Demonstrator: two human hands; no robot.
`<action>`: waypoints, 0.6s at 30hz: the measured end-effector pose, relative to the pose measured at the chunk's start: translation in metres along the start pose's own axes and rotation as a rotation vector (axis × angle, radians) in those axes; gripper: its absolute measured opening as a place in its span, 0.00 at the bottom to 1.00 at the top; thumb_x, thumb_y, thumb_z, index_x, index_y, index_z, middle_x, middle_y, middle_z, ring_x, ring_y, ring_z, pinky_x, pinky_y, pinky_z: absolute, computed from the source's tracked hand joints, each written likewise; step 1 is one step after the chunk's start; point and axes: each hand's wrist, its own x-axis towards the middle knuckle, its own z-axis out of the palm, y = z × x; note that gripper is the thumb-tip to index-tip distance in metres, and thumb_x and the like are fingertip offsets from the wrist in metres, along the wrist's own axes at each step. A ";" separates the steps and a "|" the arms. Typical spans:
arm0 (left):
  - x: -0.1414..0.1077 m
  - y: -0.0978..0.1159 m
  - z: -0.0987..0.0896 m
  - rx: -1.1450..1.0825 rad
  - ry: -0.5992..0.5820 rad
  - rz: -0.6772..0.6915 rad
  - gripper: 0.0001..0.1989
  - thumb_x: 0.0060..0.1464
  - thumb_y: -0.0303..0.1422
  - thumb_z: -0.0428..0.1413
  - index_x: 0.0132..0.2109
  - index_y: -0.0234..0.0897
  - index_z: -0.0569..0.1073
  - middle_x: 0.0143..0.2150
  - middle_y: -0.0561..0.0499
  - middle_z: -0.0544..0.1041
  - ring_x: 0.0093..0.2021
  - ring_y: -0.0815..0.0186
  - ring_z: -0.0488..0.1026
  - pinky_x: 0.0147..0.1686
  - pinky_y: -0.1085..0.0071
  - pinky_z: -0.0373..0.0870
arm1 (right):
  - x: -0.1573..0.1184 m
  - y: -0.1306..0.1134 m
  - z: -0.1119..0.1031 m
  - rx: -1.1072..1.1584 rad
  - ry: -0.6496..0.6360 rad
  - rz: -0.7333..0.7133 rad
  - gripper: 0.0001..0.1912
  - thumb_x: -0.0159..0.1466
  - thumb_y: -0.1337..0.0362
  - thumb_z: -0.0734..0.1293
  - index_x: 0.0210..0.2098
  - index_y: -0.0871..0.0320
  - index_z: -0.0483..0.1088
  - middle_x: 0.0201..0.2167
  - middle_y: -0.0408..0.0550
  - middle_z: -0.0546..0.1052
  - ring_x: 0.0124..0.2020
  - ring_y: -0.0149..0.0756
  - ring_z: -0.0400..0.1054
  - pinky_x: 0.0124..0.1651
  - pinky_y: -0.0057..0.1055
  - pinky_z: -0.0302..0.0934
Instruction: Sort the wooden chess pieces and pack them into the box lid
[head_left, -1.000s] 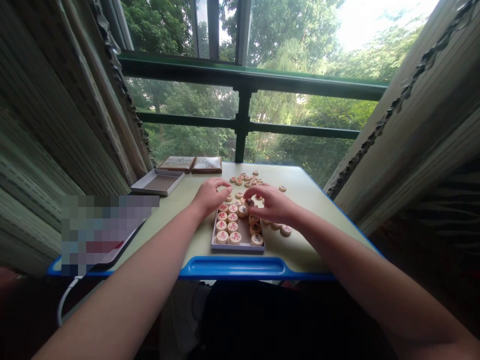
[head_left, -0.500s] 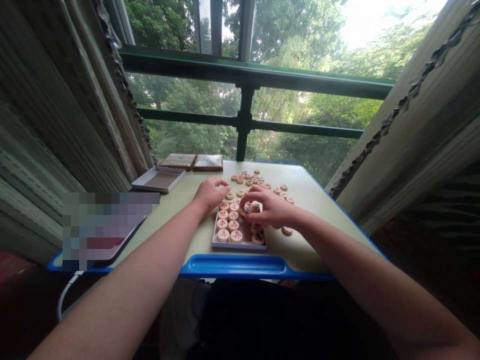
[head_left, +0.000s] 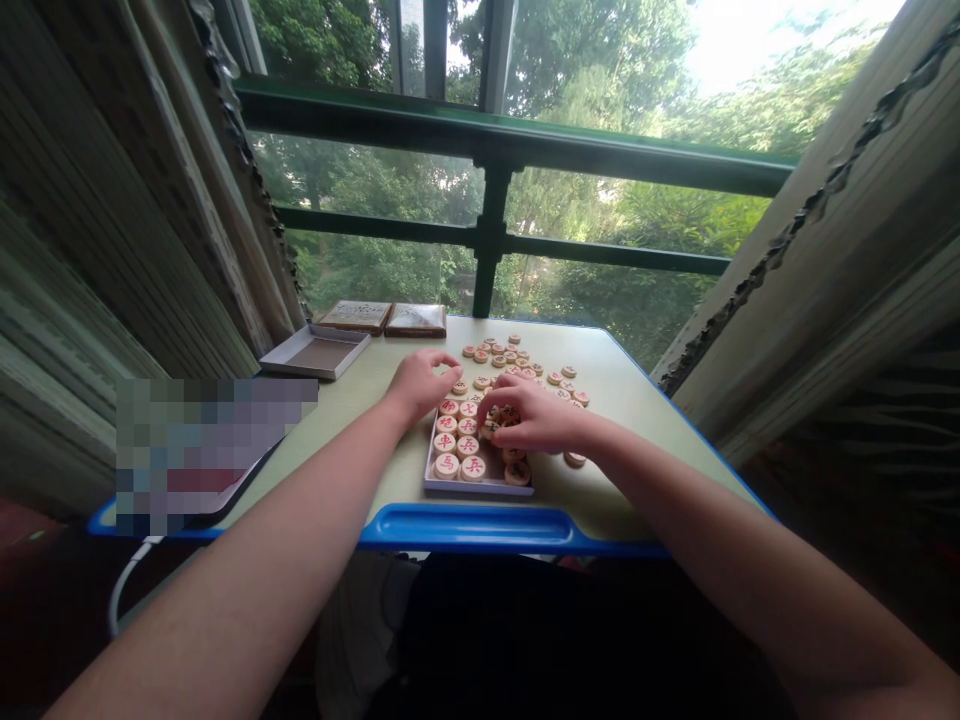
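Note:
A shallow white box (head_left: pixel 480 487) near the table's front edge holds round wooden chess pieces with red characters (head_left: pixel 445 443) in two columns on its left side. Pieces with black characters (head_left: pixel 517 472) line its right side. My right hand (head_left: pixel 529 412) is over the box, thumb and fingers closed round a chess piece (head_left: pixel 491 428) between the columns. At the box's back left corner is my left hand (head_left: pixel 426 384), its fingers curled and pinched together beside a loose piece (head_left: pixel 459 387); whether they hold anything is hidden.
More chess pieces (head_left: pixel 499 349) lie scattered behind and right of the box. An empty box lid (head_left: pixel 319 353) and two flat boxes (head_left: pixel 415 320) sit at the back left. A blurred device with a cable (head_left: pixel 127 575) lies at the left edge.
My right hand has lowered slightly, and the piece in its fingers sits a little lower, near the middle of the box. My left hand has hardly moved. The view has shifted slightly.

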 end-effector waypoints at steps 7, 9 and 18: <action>0.000 0.000 -0.001 0.010 -0.004 -0.005 0.11 0.47 0.37 0.53 0.33 0.36 0.76 0.39 0.46 0.76 0.42 0.61 0.71 0.44 0.68 0.68 | 0.002 -0.002 0.001 -0.011 0.009 0.013 0.10 0.51 0.67 0.67 0.34 0.55 0.74 0.31 0.44 0.62 0.38 0.36 0.58 0.44 0.34 0.56; 0.000 0.000 -0.001 0.019 -0.003 -0.011 0.11 0.47 0.37 0.52 0.33 0.36 0.76 0.39 0.47 0.76 0.42 0.61 0.71 0.44 0.68 0.68 | 0.002 -0.003 0.001 -0.021 0.012 0.004 0.10 0.50 0.68 0.67 0.33 0.55 0.74 0.31 0.44 0.62 0.39 0.37 0.58 0.44 0.34 0.56; -0.001 0.004 -0.003 0.015 0.004 -0.024 0.11 0.46 0.35 0.53 0.33 0.35 0.77 0.39 0.46 0.76 0.42 0.61 0.71 0.44 0.68 0.68 | 0.003 -0.002 0.000 -0.004 0.040 0.002 0.07 0.51 0.66 0.68 0.31 0.56 0.75 0.30 0.45 0.63 0.39 0.37 0.59 0.45 0.36 0.56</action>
